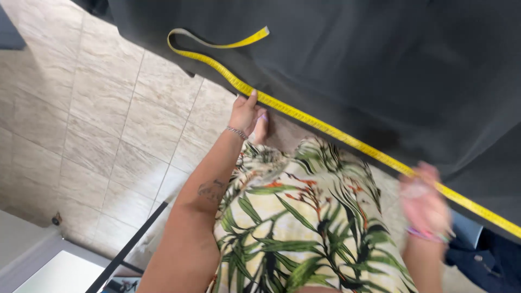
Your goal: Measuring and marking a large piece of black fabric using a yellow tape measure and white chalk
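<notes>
A large sheet of dark grey fabric [347, 65] covers the table and hangs over its near edge. A yellow measuring tape [325, 129] runs along that edge from upper left to lower right, its far end curled back in a loop. My left hand [246, 111] presses the tape onto the fabric edge with its fingertips. My right hand [426, 201], blurred by motion, pinches the tape farther right, so the stretch between my hands lies straight. A chain bracelet circles my left wrist and a beaded band my right.
Beige tiled floor [97, 119] lies to the left and below. A dark bar [127, 249] slants at lower left beside a pale surface [49, 271]. Dark blue cloth [488, 260] sits at lower right. My leaf-print dress fills the lower middle.
</notes>
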